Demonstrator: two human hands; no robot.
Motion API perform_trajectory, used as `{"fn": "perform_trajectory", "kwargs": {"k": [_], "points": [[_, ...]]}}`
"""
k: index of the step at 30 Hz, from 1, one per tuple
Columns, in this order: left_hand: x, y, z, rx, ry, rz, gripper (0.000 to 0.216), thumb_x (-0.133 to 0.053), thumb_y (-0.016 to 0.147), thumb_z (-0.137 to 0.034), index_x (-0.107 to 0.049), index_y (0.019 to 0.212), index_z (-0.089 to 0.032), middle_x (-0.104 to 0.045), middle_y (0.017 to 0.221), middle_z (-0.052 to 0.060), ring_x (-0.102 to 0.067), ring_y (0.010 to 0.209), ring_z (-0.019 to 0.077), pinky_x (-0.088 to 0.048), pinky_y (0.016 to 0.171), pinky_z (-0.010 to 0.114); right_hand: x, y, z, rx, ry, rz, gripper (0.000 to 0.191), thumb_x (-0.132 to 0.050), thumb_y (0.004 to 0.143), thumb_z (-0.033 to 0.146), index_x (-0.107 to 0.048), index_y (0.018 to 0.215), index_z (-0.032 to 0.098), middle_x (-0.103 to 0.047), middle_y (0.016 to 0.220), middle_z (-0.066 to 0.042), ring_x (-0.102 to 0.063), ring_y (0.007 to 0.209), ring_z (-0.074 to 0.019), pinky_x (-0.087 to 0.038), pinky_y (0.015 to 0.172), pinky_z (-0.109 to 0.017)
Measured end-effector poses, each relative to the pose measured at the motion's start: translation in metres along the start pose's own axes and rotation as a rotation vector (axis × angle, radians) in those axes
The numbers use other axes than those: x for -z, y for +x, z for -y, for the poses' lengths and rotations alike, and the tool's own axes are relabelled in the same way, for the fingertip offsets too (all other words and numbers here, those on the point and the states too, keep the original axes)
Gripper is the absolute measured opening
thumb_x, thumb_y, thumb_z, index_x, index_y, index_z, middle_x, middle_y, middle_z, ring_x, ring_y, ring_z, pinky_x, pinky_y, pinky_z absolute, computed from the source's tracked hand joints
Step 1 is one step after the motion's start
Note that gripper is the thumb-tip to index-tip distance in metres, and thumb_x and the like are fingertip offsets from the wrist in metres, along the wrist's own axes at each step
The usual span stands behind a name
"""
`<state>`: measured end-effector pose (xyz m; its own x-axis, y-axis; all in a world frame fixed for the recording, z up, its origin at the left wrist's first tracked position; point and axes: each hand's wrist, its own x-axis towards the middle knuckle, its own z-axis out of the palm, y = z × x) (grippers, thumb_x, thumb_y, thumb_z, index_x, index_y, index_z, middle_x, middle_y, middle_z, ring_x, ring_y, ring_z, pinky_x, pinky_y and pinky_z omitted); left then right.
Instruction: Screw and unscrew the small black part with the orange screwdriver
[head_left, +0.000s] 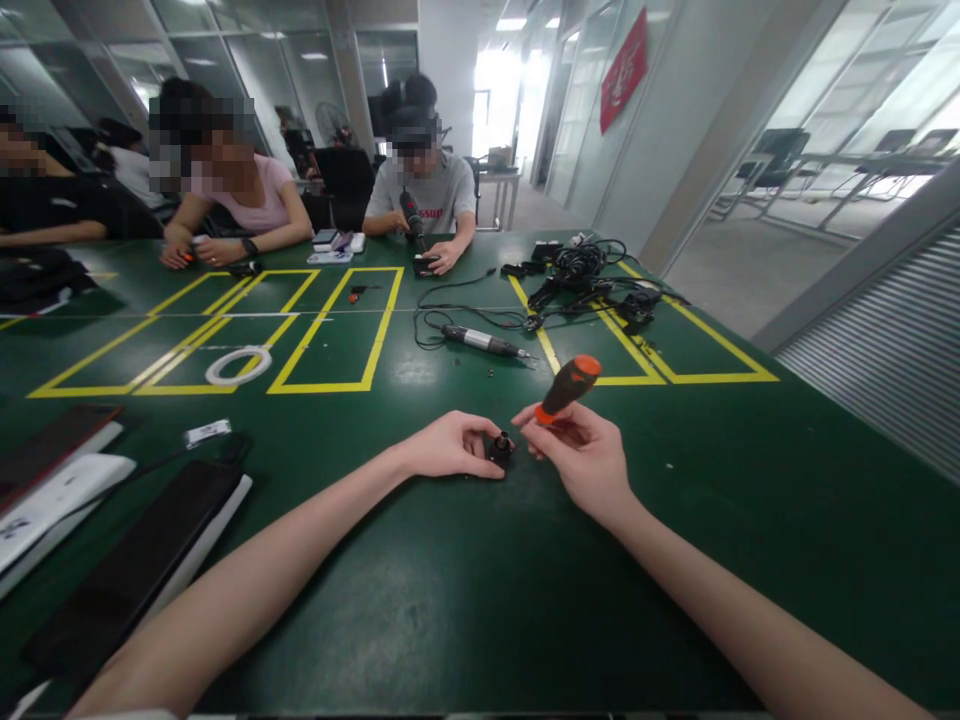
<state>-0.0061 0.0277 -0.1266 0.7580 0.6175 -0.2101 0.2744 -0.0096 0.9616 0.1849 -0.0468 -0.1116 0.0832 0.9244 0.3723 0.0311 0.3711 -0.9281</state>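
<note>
Between the thumb and fingers of my left hand [454,445] is a small black part [500,453], resting at the table surface. Its exact kind is too small to make out. My right hand [581,455] grips a screwdriver [570,388] with a black and orange handle, tilted up to the right. The lower end of the screwdriver is hidden by my fingers, close to the right of the black part but apart from it. Beyond my hands lies an electric screwdriver [486,341] with a grey and black body and a cable.
A pile of black cables and adapters [581,270] lies at the back right. Phones and power banks [142,560] lie at the left, near a white ring of tape [238,366]. Yellow tape marks the green table [750,480]. Across it, a co-worker [420,190] holds a power tool.
</note>
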Motion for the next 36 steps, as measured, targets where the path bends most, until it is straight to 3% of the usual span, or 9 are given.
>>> {"fn": "perform_trajectory", "kwargs": {"k": [5, 8, 12, 18, 24, 27, 31, 36], "points": [[0.0008, 0.001, -0.0001, -0.002, 0.007, -0.009, 0.044, -0.09, 0.064, -0.036, -0.069, 0.095, -0.013, -0.065, 0.06, -0.006, -0.055, 0.053, 0.0079, -0.04, 0.055, 0.02, 0.0, 0.0031, -0.0031, -0.039, 0.125, 0.101, 0.037, -0.073, 0.09, 0.057, -0.072, 0.091, 0.02, -0.071, 0.075, -0.003, -0.059, 0.05, -0.0124, -0.051, 0.046, -0.027], [0.001, 0.0012, -0.0007, -0.006, 0.025, -0.016, 0.043, -0.089, 0.064, -0.037, -0.068, 0.093, -0.013, -0.064, 0.058, -0.006, -0.053, 0.053, 0.0077, -0.039, 0.054, 0.02, -0.0011, 0.0045, -0.0066, -0.063, 0.21, 0.131, 0.037, -0.076, 0.089, 0.056, -0.066, 0.098, 0.022, -0.07, 0.071, 0.0, -0.059, 0.049, -0.0116, -0.05, 0.046, -0.025], [0.0012, 0.0014, -0.0014, -0.008, 0.036, -0.022, 0.041, -0.088, 0.063, -0.036, -0.067, 0.09, -0.014, -0.061, 0.055, -0.008, -0.052, 0.051, 0.0074, -0.038, 0.053, 0.02, -0.0021, 0.0044, -0.007, -0.068, 0.218, 0.086, 0.041, -0.082, 0.084, 0.054, -0.056, 0.089, 0.024, -0.07, 0.066, 0.003, -0.056, 0.047, -0.0103, -0.048, 0.046, -0.023], [0.0012, 0.001, -0.0022, -0.015, 0.023, -0.013, 0.041, -0.088, 0.064, -0.036, -0.067, 0.092, -0.014, -0.062, 0.055, -0.007, -0.052, 0.05, 0.0071, -0.038, 0.053, 0.02, -0.0022, 0.0029, -0.0017, -0.059, 0.174, 0.094, 0.041, -0.079, 0.085, 0.059, -0.066, 0.083, 0.02, -0.07, 0.073, -0.001, -0.056, 0.048, -0.0105, -0.048, 0.045, -0.025], [0.0019, -0.0005, -0.0015, -0.01, 0.021, -0.009, 0.039, -0.088, 0.066, -0.035, -0.066, 0.09, -0.014, -0.061, 0.056, -0.008, -0.053, 0.05, 0.0068, -0.039, 0.054, 0.02, -0.0035, 0.0027, -0.004, -0.057, 0.257, 0.099, 0.037, -0.078, 0.088, 0.055, -0.06, 0.094, 0.023, -0.07, 0.069, 0.002, -0.056, 0.048, -0.0099, -0.047, 0.047, -0.023], [0.0018, -0.0008, -0.0012, -0.014, 0.02, -0.009, 0.039, -0.088, 0.065, -0.035, -0.067, 0.091, -0.014, -0.061, 0.057, -0.008, -0.053, 0.051, 0.0067, -0.039, 0.054, 0.02, -0.0032, 0.0024, -0.0035, -0.059, 0.211, 0.064, 0.039, -0.081, 0.086, 0.053, -0.056, 0.088, 0.023, -0.071, 0.07, 0.002, -0.055, 0.048, -0.0097, -0.048, 0.047, -0.023], [0.0012, -0.0007, -0.0018, -0.012, 0.01, -0.013, 0.042, -0.089, 0.064, -0.035, -0.068, 0.094, -0.014, -0.061, 0.056, -0.008, -0.052, 0.051, 0.0064, -0.04, 0.054, 0.02, -0.0026, 0.0022, -0.0007, -0.036, 0.169, 0.068, 0.036, -0.079, 0.087, 0.054, -0.065, 0.085, 0.021, -0.073, 0.078, -0.002, -0.055, 0.049, -0.0092, -0.048, 0.048, -0.024], [0.0014, -0.0005, -0.0014, -0.015, 0.017, -0.019, 0.04, -0.089, 0.065, -0.036, -0.067, 0.09, -0.014, -0.062, 0.057, -0.007, -0.054, 0.052, 0.0069, -0.04, 0.054, 0.02, -0.0036, 0.0015, 0.0002, -0.023, 0.187, 0.117, 0.037, -0.073, 0.09, 0.057, -0.067, 0.087, 0.021, -0.072, 0.073, -0.002, -0.057, 0.052, -0.0112, -0.049, 0.05, -0.026]]}}
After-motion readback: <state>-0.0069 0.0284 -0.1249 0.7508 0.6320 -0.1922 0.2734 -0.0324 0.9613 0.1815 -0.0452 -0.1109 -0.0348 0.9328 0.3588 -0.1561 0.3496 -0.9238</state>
